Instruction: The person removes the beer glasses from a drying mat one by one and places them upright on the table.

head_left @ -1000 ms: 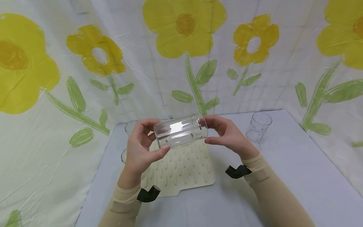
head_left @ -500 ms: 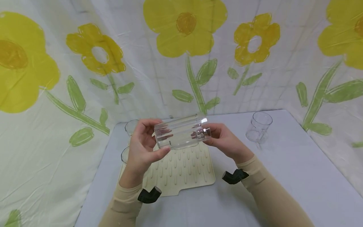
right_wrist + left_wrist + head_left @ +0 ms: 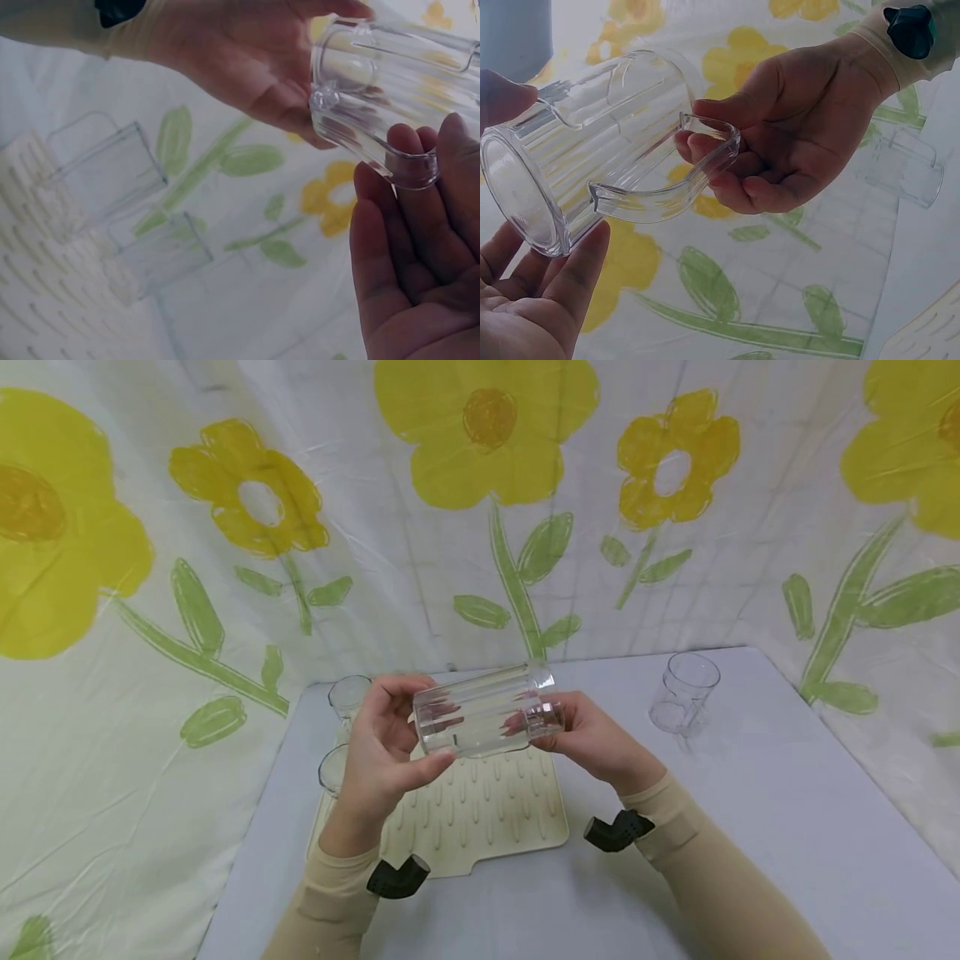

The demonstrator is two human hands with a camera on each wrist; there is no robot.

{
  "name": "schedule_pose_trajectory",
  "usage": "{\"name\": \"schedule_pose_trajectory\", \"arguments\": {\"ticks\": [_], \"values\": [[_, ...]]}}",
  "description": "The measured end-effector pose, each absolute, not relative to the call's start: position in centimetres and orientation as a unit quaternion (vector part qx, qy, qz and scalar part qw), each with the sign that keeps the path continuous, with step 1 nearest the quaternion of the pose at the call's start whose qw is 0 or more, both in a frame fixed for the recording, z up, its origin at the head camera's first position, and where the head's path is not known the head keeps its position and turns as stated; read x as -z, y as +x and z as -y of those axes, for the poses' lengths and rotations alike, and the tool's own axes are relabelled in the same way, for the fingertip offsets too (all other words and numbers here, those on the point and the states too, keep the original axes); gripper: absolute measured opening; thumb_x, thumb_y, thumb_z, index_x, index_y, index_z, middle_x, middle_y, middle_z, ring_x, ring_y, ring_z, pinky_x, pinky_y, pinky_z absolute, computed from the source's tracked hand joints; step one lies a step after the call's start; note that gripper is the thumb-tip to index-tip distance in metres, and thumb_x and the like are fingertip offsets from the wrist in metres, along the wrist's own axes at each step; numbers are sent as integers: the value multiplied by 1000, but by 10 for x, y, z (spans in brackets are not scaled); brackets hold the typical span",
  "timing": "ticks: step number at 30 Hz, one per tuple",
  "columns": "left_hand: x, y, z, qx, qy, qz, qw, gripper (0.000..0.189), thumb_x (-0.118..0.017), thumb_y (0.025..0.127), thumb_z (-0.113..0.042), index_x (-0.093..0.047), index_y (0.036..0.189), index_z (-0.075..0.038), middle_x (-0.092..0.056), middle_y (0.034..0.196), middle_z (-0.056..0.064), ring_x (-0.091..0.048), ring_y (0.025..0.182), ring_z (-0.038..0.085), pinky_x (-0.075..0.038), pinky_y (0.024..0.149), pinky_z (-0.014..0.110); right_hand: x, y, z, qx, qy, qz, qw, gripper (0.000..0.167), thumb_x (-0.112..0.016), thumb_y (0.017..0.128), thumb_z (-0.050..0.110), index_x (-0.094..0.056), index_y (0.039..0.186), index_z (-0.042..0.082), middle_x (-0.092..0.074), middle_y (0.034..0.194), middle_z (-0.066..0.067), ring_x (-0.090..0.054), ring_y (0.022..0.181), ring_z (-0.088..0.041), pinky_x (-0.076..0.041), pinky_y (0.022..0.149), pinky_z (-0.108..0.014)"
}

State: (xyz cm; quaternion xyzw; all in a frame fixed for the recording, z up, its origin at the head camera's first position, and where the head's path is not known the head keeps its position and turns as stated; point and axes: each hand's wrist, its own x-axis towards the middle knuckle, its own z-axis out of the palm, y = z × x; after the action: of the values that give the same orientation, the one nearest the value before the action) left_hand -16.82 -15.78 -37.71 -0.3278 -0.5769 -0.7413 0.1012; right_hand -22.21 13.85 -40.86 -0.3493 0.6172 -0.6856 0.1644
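Note:
A clear glass mug (image 3: 480,714) is held tilted on its side above the mat, its base end toward the left. My left hand (image 3: 377,760) grips that base end, thumb below and fingers behind the glass. At the other end my right hand (image 3: 600,739) holds the mug's handle. The left wrist view shows the curved handle (image 3: 649,206) with the right hand's thumb (image 3: 731,109) and fingers at its far part. In the right wrist view, fingers pass through the handle (image 3: 412,171) and the thumb lies against it. Some right fingers are seen only through glass in the head view.
A cream ribbed drying mat (image 3: 480,827) lies on the white-covered table (image 3: 525,910). Two glass mugs, one at the back (image 3: 348,695) and one nearer (image 3: 331,768), stand at its left, partly behind my left hand. Another glass mug (image 3: 682,697) stands back right. A flowered curtain (image 3: 420,577) hangs behind.
The mug has turned about its length, bringing its handle toward my right hand. My right hand has moved from the rim slightly left and down and taken the handle. My left hand keeps its grip.

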Motion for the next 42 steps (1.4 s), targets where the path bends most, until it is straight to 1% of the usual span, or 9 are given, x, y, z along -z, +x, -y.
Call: {"name": "schedule_pose_trajectory", "arguments": {"ticks": [6, 12, 15, 21, 27, 29, 32, 36, 42], "values": [[376, -170, 160, 737, -326, 585, 92, 74, -87, 78, 14, -55, 144, 4, -68, 137, 11, -67, 123, 22, -65, 99, 29, 406, -222, -137, 675, -328, -641, 162, 29, -76, 105, 4, -83, 126, 22, -81, 131, 5, -78, 116, -13, -65, 101, -33], [375, -171, 162, 732, -318, 597, 84, 74, -84, 79, 18, -55, 147, 5, -67, 141, 12, -67, 126, 23, -63, 103, 29, 401, -219, -139, 664, -323, -655, 158, 31, -75, 105, 4, -76, 136, -2, -82, 129, 2, -79, 113, -15, -66, 99, -33], [373, -171, 163, 727, -318, 602, 85, 76, -84, 80, 19, -54, 149, 6, -66, 143, 13, -67, 128, 24, -63, 104, 30, 397, -217, -140, 661, -322, -660, 154, 34, -75, 106, 4, -73, 137, -8, -83, 125, 2, -79, 112, -14, -66, 97, -33], [372, -171, 167, 707, -323, 621, 97, 77, -84, 79, 20, -55, 149, 8, -65, 149, 16, -66, 132, 27, -62, 107, 31, 392, -213, -145, 665, -322, -658, 146, 22, -75, 105, 4, -79, 127, -1, -84, 120, 4, -79, 109, -12, -67, 95, -33], [370, -175, 176, 675, -361, 627, 142, 73, -83, 79, 20, -55, 147, 15, -65, 150, 23, -66, 139, 31, -57, 119, 40, 392, -216, -153, 665, -344, -651, 126, 16, -75, 107, 7, -81, 121, 9, -83, 121, 4, -79, 110, -11, -67, 98, -33], [369, -176, 181, 671, -381, 615, 162, 71, -82, 80, 21, -54, 145, 20, -65, 149, 27, -66, 140, 34, -55, 122, 45, 391, -217, -157, 665, -350, -650, 118, 15, -75, 107, 8, -82, 119, 14, -83, 120, 4, -79, 110, -11, -67, 100, -33], [366, -176, 192, 667, -398, 602, 188, 70, -79, 80, 23, -52, 144, 23, -65, 148, 31, -67, 139, 37, -55, 122, 48, 389, -218, -164, 662, -346, -657, 104, 23, -73, 107, 4, -82, 119, 21, -83, 120, 4, -79, 110, -11, -67, 99, -32], [361, -174, 208, 668, -396, 590, 219, 68, -76, 78, 27, -53, 142, 26, -66, 146, 31, -68, 137, 39, -56, 120, 47, 386, -219, -175, 659, -321, -676, 81, 27, -71, 106, -3, -82, 114, 19, -83, 116, 4, -80, 106, -12, -67, 98, -31], [357, -177, 239, 693, -376, 555, 266, 64, -74, 80, 28, -52, 139, 30, -70, 141, 32, -71, 131, 40, -57, 117, 44, 380, -217, -194, 647, -311, -695, 43, 22, -69, 106, -5, -81, 108, 14, -80, 112, 2, -77, 101, -11, -66, 96, -28]]}}
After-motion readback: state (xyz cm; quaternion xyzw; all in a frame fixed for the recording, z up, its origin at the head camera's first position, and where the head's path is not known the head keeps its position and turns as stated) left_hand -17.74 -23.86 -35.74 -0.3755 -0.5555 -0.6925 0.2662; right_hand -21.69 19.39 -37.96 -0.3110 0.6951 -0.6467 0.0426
